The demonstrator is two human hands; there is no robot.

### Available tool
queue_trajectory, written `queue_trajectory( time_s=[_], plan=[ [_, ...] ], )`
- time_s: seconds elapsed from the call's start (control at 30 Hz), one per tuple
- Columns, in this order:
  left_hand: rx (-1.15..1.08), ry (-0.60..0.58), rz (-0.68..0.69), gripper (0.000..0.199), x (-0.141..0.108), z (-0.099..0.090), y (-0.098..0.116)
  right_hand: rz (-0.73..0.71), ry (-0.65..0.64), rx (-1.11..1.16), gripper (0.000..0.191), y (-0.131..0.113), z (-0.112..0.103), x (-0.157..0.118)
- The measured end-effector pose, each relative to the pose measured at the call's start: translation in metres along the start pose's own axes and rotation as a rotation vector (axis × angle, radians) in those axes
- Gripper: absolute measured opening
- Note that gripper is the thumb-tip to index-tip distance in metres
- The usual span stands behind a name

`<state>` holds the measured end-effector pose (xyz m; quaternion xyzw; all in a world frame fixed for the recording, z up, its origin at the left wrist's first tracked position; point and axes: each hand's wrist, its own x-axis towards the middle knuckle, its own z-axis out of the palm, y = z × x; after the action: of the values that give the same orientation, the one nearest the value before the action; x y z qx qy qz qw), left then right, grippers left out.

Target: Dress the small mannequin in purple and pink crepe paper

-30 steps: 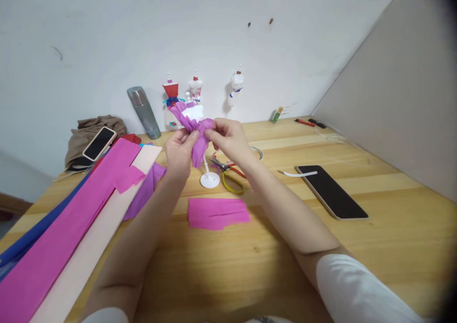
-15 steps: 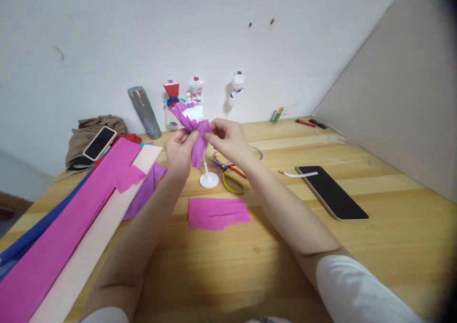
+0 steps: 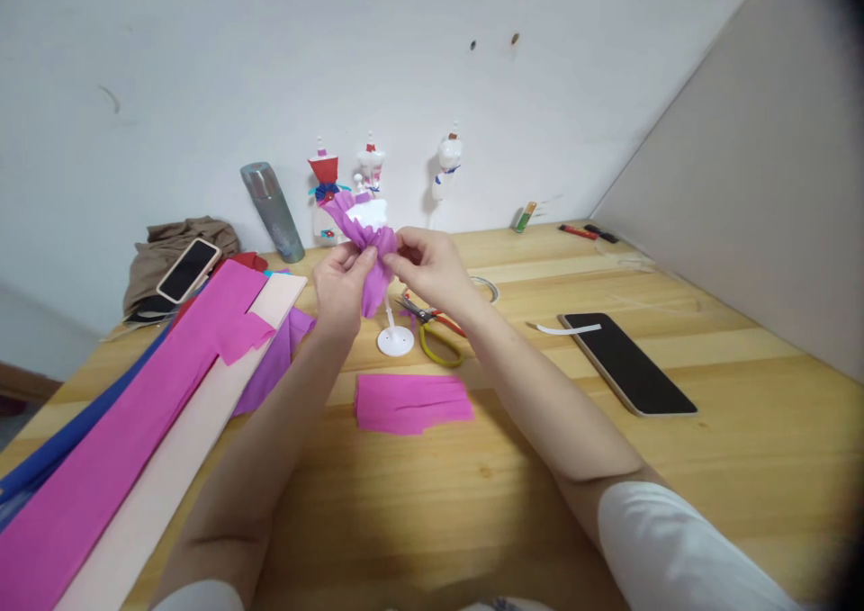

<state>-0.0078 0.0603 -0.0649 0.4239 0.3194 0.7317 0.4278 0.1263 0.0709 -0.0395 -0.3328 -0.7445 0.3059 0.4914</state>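
Two hands (image 3: pixel 339 292) (image 3: pixel 436 269) pinch purple material (image 3: pixel 376 289) | green-and-gold tube (image 3: pixel 525 217) | markings illegible

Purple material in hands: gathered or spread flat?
Gathered: the purple material bunches into creases against the white figure, left hand and right hand pinching it.

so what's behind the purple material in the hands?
A white dress form: its top shows above the purple material, its pole and round base below. The middle is covered, so unseen.
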Motion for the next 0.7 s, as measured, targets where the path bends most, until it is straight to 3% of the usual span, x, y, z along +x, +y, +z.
queue_trajectory(
  time_s=[0.4,0.7],
  plan=[
    [0.028,-0.044,0.002,0.028,-0.0009,-0.0012,0.0015,0.057,0.041,0.152,0.009,-0.0020,0.0005,0.0015],
    [0.044,-0.054,0.008,0.028,-0.0013,-0.0012,0.0021,0.060,0.067,0.080,0.017,0.0015,-0.0025,0.0033]
  ],
)
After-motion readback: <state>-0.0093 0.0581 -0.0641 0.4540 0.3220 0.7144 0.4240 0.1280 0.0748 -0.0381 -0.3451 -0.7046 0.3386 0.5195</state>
